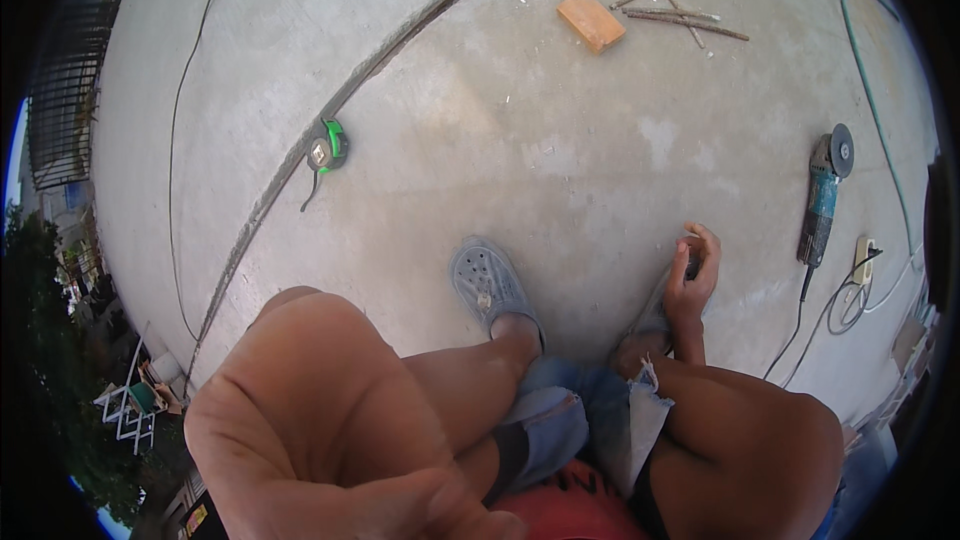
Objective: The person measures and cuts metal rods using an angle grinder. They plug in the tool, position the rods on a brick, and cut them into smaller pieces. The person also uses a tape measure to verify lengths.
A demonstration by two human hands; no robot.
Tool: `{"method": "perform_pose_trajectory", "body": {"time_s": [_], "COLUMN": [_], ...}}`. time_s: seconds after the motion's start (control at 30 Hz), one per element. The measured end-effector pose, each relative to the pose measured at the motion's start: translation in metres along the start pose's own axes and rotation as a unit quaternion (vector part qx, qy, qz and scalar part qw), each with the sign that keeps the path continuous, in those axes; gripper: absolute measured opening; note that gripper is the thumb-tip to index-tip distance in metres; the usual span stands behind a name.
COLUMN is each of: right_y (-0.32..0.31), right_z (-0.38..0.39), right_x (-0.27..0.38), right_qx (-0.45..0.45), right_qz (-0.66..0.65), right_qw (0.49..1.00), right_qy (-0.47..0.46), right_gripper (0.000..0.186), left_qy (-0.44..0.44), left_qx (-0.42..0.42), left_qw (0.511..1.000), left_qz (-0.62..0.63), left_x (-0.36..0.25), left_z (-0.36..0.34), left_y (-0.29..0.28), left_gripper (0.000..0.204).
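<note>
My right hand (695,272) hangs over the right grey clog (653,312), fingers loosely bent and apart, with nothing visible in it. Very close to the camera at the lower left, my left hand (320,410) looms large in front of my left knee; its fingers are mostly cut off or hidden. Ahead of my left foot in its grey clog (490,280), a green and black tape measure (328,146) lies beside a groove in the concrete. To the right lies a teal angle grinder (823,195) with a dark disc, apart from my right hand.
A wooden block (592,23) and several rusty bars (690,18) lie on the concrete floor (430,190) at the far side. A long groove (370,65) curves across the left. A power strip (864,262), cords and a teal hose (868,70) run along the right.
</note>
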State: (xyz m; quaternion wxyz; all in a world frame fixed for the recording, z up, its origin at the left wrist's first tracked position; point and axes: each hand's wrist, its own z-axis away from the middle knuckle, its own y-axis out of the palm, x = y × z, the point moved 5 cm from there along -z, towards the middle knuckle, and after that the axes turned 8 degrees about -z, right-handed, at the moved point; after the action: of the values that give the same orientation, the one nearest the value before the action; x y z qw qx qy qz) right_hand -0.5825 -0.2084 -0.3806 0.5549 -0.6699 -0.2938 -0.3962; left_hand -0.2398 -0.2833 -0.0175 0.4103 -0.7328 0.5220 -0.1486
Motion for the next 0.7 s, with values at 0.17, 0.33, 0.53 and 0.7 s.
{"method": "perform_pose_trajectory", "body": {"time_s": [0.17,0.33,0.53,0.7], "right_y": [0.005,0.000,0.013,0.004], "right_z": [0.002,0.002,0.004,0.005], "right_x": [-0.003,-0.007,-0.008,-0.015], "right_qx": [0.016,-0.011,0.023,0.003], "right_qz": [-0.009,0.009,-0.027,0.011], "right_qw": [1.000,1.000,0.999,1.000], "right_qy": [0.012,0.016,0.021,0.018], "right_gripper": [0.032,0.030,0.030,0.030], "left_qy": [0.048,-0.127,-0.647,-0.677], "left_qx": [-0.159,-0.200,0.099,0.120], "left_qw": [0.979,0.944,0.671,0.684], "left_qz": [-0.118,-0.227,-0.349,-0.244], "left_x": [0.021,0.154,0.259,0.262], "left_z": [0.026,0.097,0.371,0.434], "left_y": [0.016,0.069,0.080,0.125], "left_gripper": [0.048,0.021,0.064,0.088]}}
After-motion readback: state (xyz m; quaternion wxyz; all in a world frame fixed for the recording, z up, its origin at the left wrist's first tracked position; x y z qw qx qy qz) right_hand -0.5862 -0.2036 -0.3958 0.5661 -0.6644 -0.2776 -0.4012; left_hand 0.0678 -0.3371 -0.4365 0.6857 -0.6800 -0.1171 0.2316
